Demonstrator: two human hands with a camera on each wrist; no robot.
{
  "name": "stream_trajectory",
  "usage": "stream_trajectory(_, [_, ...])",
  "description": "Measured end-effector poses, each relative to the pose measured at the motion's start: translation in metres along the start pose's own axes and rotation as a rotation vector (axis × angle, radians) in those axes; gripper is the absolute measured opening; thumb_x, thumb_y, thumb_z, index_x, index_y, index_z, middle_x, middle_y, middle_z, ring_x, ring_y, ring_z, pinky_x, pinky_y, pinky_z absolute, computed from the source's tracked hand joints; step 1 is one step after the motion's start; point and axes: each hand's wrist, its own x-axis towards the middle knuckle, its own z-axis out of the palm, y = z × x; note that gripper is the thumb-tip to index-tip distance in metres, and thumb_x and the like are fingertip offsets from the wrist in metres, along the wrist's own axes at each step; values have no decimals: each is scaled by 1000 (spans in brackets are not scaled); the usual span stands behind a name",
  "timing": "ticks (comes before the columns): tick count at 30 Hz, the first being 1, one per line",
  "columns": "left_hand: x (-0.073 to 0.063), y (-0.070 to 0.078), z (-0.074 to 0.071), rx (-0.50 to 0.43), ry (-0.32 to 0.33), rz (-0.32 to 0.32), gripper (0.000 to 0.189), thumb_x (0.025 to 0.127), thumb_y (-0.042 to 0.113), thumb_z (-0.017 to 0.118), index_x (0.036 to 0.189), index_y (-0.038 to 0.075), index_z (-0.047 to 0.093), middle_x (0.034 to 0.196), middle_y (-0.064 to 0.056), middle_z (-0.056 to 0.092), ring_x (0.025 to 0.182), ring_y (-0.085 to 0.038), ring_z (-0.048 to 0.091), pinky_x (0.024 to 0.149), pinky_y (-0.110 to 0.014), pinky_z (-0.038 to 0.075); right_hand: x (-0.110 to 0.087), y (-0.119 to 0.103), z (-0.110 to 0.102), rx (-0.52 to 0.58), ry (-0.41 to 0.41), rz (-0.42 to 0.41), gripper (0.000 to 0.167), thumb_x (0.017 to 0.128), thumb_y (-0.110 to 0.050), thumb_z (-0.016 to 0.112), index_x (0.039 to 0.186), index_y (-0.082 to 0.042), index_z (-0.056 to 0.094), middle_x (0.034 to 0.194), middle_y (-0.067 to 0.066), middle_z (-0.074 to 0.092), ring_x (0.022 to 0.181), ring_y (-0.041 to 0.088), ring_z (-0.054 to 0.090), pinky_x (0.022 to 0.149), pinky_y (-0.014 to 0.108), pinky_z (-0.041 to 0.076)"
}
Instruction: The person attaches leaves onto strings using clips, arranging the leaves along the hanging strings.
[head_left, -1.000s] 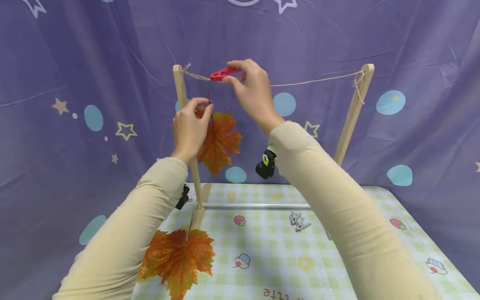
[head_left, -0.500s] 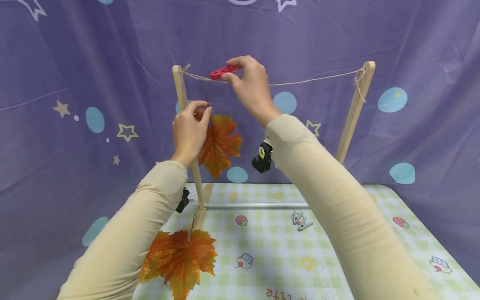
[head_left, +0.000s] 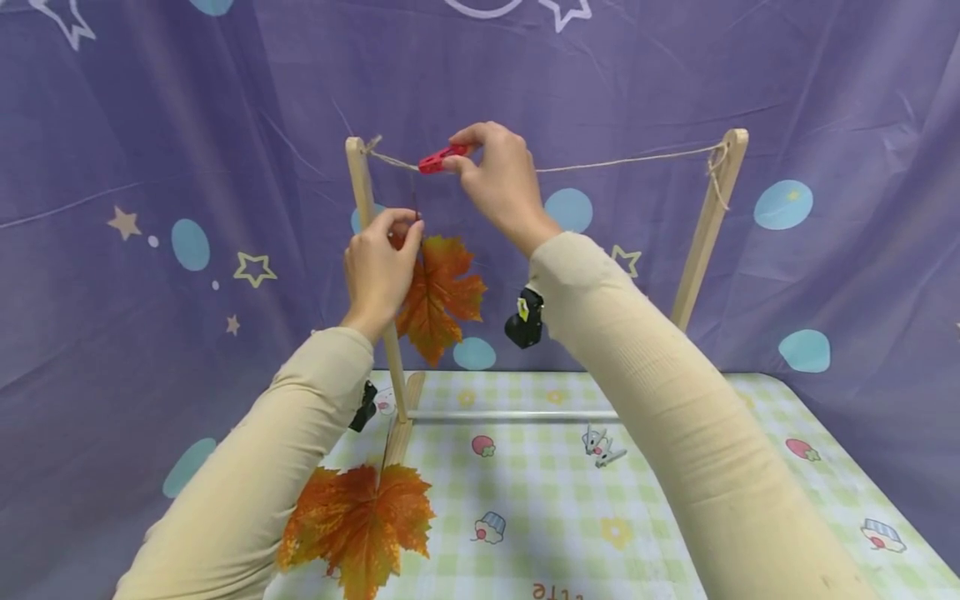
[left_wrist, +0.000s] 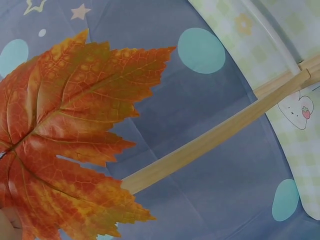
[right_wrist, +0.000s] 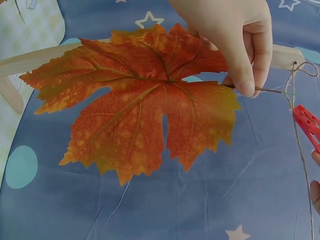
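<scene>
My left hand (head_left: 378, 271) pinches the thin stem of an orange maple leaf (head_left: 442, 292) between thumb and fingers. The blade hangs below the grip, and the stem's tip points up toward the twine (head_left: 630, 160). In the right wrist view the stem tip (right_wrist: 272, 91) ends close to the twine's knotted end. My right hand (head_left: 504, 183) pinches a red clothespin (head_left: 438, 160) by its handle end. Its nose overlaps the twine in both the head and right wrist views; whether it clamps the twine, I cannot tell.
Two wooden posts, left (head_left: 362, 183) and right (head_left: 705, 242), hold up the twine. A pale rod (head_left: 517, 416) runs low between them. Another maple leaf (head_left: 367, 525) is at the front left, and grey clothespins (head_left: 602, 446) lie on the checkered tablecloth (head_left: 555, 492).
The red clothespin has tipped and come slightly down and left against the twine. My left hand, still pinching the stem, sits a little lower than before.
</scene>
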Motion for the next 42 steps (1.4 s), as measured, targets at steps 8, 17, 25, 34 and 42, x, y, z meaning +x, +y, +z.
stream_trajectory(8, [-2, -1, -2, 5, -8, 15, 27, 99, 30, 62, 114, 9, 71, 91, -4, 73, 66, -22, 58, 68, -37, 42, 0, -3, 0, -19, 2, -28, 25, 94, -25, 71, 116, -12, 73, 100, -2, 68, 63, 13, 46, 65, 22, 37])
stream_trajectory(17, [-8, -5, -2, 21, -15, 8, 27, 98, 33, 64, 112, 11, 72, 93, -2, 74, 70, -24, 61, 73, -41, 45, 1, -4, -2, -101, -77, -13, 24, 95, -25, 70, 115, -14, 74, 105, -3, 68, 78, 14, 53, 72, 25, 42])
stream_trajectory(25, [-14, -7, -2, 55, -47, -8, 27, 97, 38, 64, 111, 17, 73, 91, 2, 74, 69, -23, 62, 68, -41, 44, 2, -2, -8, -93, -149, -33, 22, 95, -20, 69, 115, -11, 74, 105, 1, 68, 85, 13, 54, 76, 23, 42])
stream_trajectory(34, [-16, -7, 0, 73, -39, 2, 27, 98, 41, 63, 110, 19, 74, 91, 3, 73, 70, -23, 62, 66, -41, 44, 5, -1, -17, -122, -233, -60, 25, 97, -20, 66, 119, -9, 72, 111, 2, 68, 92, 14, 55, 80, 23, 43])
stream_trajectory(42, [-18, -8, 1, 74, -30, -5, 27, 97, 43, 62, 110, 22, 74, 93, 4, 74, 74, -25, 64, 67, -43, 46, 9, -4, -14, -140, -280, -82, 27, 100, -23, 60, 120, -9, 70, 118, 2, 67, 108, 15, 59, 90, 25, 45])
